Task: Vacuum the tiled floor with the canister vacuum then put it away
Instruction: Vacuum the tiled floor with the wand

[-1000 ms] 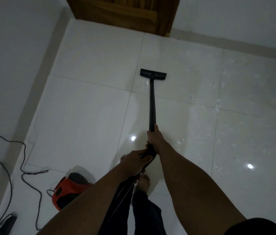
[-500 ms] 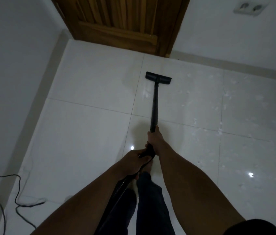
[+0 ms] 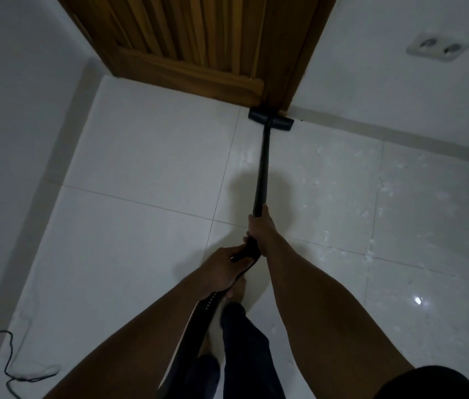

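Two hands of mine are on the vacuum. Farthest back from the wooden door (image 3: 198, 38), my left hand (image 3: 221, 269) is wrapped round the curved black grip (image 3: 246, 251) where the ribbed hose (image 3: 207, 306) joins it, and the hose drops beside my dark trouser leg (image 3: 245, 341). My bare foot (image 3: 237, 292) stands on the tiled floor (image 3: 141, 240) just under that hand. Closer to the door, my right hand (image 3: 257, 228) is clenched round the near end of the black wand (image 3: 263, 168). The wand runs straight toward the door, and its flat black floor head (image 3: 270, 120) sits on the tile right at the door's bottom right corner, against the frame. White specks (image 3: 368, 254) lie scattered on the tiles to the right of the door. A thin dark cable (image 3: 11, 367) curls on the floor well back from the door, off to its left. On the wall right of the door is a double wall socket (image 3: 439, 48).
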